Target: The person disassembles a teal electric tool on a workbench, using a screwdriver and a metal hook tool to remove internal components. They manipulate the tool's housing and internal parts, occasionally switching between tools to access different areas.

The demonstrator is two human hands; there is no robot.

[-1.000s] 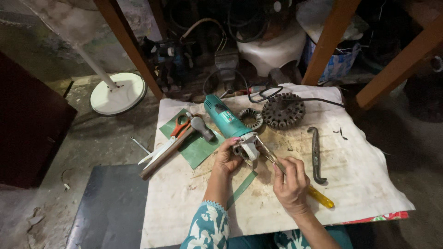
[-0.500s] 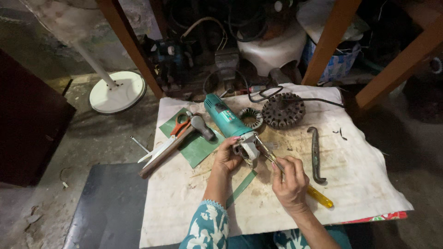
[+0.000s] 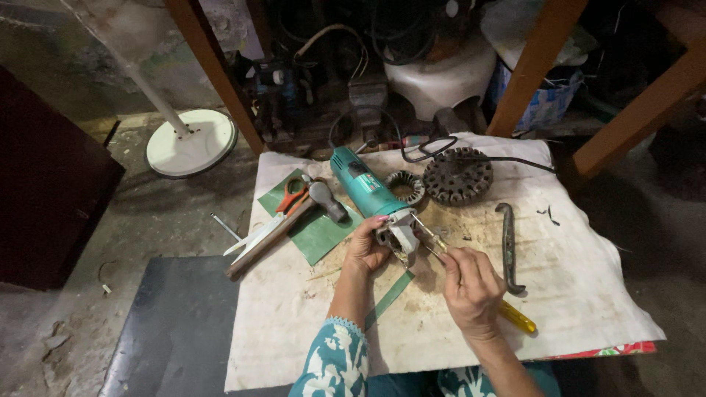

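White cloth [image 3: 588,294] spread over the bench, likely to keep small parts from rolling off. On it, toward the far edge, dark toothed stator [image 3: 457,176] and smaller ring [image 3: 406,187] set aside, well apart from the hands. Green mat [image 3: 320,231] on the left bearing hammer [image 3: 283,228] and scissors [image 3: 287,198], parked within reach. Curved metal bar [image 3: 509,246] lying to the right.

Teal grinder [image 3: 360,184] laid diagonally, body resting on the cloth, grey head [image 3: 397,239] turned toward the person, seemingly so the head faces up for work. Left hand [image 3: 365,250] closed around that head from the near side, steadying it. Right hand [image 3: 471,287] pinched shut on a yellow-handled screwdriver [image 3: 518,317], shaft running up out of the fingers, tip at the head just beside the left thumb. Handle end poking out behind the palm.
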